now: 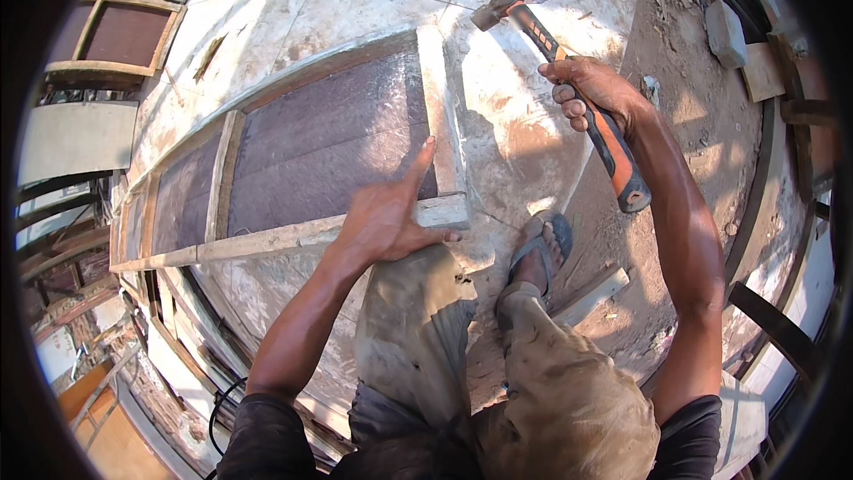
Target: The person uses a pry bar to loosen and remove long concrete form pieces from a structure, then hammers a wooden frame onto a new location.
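My right hand [593, 93] is wrapped round the orange-and-black handle of a hammer [536, 34]. It holds the hammer raised, its metal head pointing away from me at the upper right. My left hand [384, 220] lies on the near corner of a wooden-framed panel [451, 116], index finger stretched out along the end and thumb apart. The panel has pale timber edges, crossbars and a dark sheet behind them. Its near end is by my left knee, and the hammer does not touch it.
My sandalled foot [540, 253] stands on the dusty ground beside a loose wood offcut [597, 295]. Another framed panel [115, 31] is at the far left. Stacked timber pieces [67, 249] lie along the left side. A white block [726, 34] sits at the upper right.
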Motion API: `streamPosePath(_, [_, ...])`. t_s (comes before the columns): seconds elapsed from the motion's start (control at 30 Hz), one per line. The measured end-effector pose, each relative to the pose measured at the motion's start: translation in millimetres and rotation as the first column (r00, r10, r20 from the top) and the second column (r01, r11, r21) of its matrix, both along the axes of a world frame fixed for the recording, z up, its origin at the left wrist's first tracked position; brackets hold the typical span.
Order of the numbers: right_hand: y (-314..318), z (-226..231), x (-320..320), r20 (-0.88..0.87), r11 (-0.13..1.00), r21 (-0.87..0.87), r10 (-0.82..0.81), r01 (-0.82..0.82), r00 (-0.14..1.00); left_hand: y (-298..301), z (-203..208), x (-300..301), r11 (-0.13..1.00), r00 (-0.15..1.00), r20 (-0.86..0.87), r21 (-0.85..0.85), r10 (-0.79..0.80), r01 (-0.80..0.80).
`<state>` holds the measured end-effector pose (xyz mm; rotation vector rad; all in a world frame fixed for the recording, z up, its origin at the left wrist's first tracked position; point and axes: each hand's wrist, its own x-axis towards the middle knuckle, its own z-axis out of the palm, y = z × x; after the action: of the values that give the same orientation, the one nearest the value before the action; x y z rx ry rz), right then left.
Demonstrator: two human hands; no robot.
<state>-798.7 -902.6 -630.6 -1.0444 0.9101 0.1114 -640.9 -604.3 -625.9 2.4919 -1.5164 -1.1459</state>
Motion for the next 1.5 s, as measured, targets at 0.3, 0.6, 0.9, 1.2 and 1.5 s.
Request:
streamPosePath(0.3, [48.0,-38.0,-8.7,-0.169,0.999,-0.049,-0.004,-0.005,0.986,11.1,-71.5,8.6,0.970,0.977,-0.142,-0.160,0.159,-0.182])
streamPosePath(0.6, [53.3,-7.4,-7.2,-0.137,0.992,-0.123,-0.010,-0.007,0.990,30.7,-140.4,-20.5,0.931,0.989,0.132,-0.365,0.066,-0.013])
streamPosePath(0.9, [30.1,15.6,0.2,-0.253,0.988,-0.054,0.127,-0.145,0.959,32.7,-152.1,-22.7,0.920,0.988,0.144,-0.392,0.050,0.010])
streamPosePath(1.2, [53.8,-8.1,-13.5,-0.330,0.996,0.061,0.075,-0.058,0.941,32.5,-160.1,-23.2,0.914,0.987,0.156,-0.404,0.030,0.036])
streamPosePath(1.5, [45.8,11.9,-9.9,-0.065,0.955,-0.200,-0.235,0.218,0.970,32.2,-163.6,-18.3,0.896,0.987,0.158,-0.441,0.025,0.048])
